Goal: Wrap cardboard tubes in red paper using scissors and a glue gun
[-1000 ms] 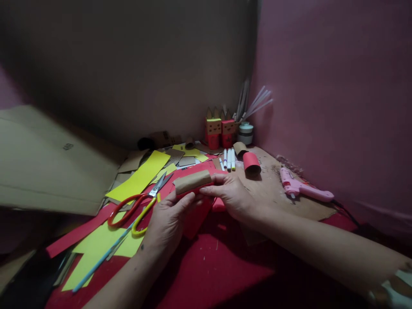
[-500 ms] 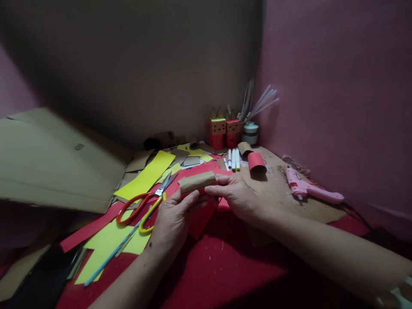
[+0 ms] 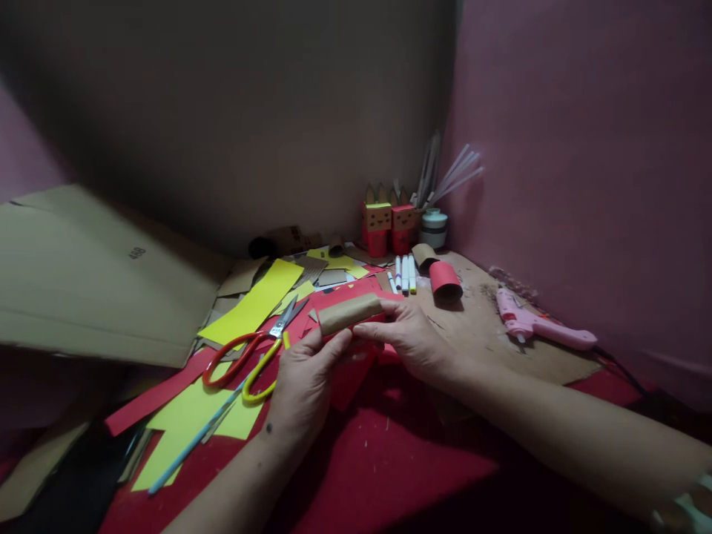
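Note:
Between my two hands is a brown cardboard tube (image 3: 349, 313) with red paper along its near side. My left hand (image 3: 305, 374) grips its left end, thumb on the near face. At the right end, my right hand (image 3: 411, 337) pinches the tube between thumb and fingers. Most of the fingertips behind it are hidden. Just left of my left hand lie scissors (image 3: 277, 331) with one red and one yellow handle, blades apart. A red paper sheet (image 3: 359, 285) lies under and beyond the tube.
Yellow paper (image 3: 253, 300), a blue pencil (image 3: 194, 441) and cardboard scraps lie left. A pink glue gun (image 3: 534, 324) rests right on a cardboard sheet (image 3: 478, 326). Behind stand markers (image 3: 405, 273), a red-wrapped tube (image 3: 446, 280), two face-decorated figures (image 3: 378, 222) and a lidded jar (image 3: 434, 228).
The tube and both hands have shifted slightly to the right, and the tube's brown face is tipped a little more into view. Both hands keep their hold.

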`<act>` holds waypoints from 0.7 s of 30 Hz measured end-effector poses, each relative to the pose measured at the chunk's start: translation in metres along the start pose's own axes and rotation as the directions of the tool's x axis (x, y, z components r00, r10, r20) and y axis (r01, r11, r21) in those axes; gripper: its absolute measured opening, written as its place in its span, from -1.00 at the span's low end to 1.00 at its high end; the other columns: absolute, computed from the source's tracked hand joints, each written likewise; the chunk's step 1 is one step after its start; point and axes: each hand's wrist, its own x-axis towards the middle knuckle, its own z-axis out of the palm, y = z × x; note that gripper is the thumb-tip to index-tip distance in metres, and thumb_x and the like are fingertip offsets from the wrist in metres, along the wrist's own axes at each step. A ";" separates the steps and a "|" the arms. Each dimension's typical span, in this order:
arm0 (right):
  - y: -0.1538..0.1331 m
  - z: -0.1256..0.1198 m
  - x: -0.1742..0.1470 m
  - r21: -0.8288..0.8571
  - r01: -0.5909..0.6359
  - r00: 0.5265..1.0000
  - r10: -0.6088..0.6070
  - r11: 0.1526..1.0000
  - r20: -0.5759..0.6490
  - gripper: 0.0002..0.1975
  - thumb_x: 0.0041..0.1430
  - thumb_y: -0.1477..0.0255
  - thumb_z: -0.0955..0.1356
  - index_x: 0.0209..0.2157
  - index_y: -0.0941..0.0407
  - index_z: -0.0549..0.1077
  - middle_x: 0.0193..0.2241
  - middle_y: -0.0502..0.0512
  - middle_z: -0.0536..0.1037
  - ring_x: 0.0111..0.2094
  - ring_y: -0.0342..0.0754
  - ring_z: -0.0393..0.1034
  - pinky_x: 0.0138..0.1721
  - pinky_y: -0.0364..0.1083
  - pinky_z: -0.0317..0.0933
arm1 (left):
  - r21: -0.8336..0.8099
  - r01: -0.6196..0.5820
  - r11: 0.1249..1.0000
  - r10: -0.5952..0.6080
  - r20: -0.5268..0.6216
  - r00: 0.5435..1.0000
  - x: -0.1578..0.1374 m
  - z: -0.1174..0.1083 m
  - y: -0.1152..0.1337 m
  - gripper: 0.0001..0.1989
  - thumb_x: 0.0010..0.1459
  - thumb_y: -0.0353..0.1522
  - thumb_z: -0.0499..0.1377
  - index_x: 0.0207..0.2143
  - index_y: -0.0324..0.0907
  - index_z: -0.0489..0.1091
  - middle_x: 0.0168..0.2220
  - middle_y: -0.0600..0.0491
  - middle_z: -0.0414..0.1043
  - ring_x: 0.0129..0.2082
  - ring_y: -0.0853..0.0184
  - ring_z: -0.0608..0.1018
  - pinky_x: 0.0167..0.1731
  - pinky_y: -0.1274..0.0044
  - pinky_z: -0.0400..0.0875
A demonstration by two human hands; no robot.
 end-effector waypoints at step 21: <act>0.014 -0.022 0.006 -0.070 0.025 0.991 -0.016 0.997 0.132 -0.78 0.12 0.46 0.35 -0.17 0.08 0.54 -0.37 0.03 0.57 -0.36 -0.15 0.40 -0.15 -0.04 0.25 | -0.001 -0.010 1.000 0.010 0.015 1.000 0.004 -0.005 0.005 -0.73 0.08 -0.41 0.22 -0.12 -0.25 0.47 -0.18 -0.10 0.57 -0.29 0.22 0.61 -0.31 0.50 0.51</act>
